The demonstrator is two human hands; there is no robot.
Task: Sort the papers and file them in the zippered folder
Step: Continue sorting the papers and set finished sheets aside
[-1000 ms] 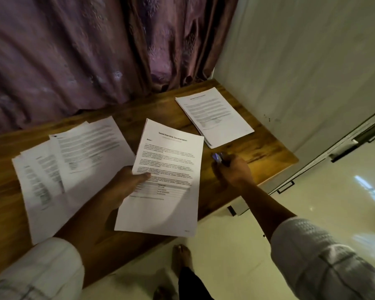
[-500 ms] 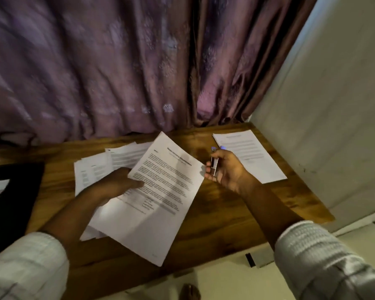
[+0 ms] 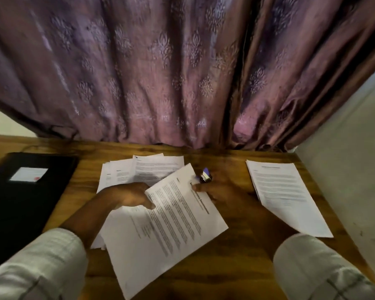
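A printed set of white sheets (image 3: 171, 230) is held tilted over the middle of the wooden table (image 3: 243, 256). My left hand (image 3: 128, 195) grips its left edge. My right hand (image 3: 214, 189) holds a small purple-and-silver stapler (image 3: 205, 176) at the sheets' top corner, its thumb touching the paper. Behind the held sheets, several loose papers (image 3: 139, 169) lie fanned out. A neat stack of papers (image 3: 284, 193) lies at the right. The black zippered folder (image 3: 24, 191) with a white label lies flat on the left.
A purple patterned curtain (image 3: 160, 72) hangs along the table's back edge. A pale wall (image 3: 355, 148) borders the table on the right. Bare wood shows between the held sheets and the right stack.
My right hand with the stapler has moved left from the table's right side to the top corner of the held sheets, which have turned clockwise. The view has swung up and left, revealing the black folder.
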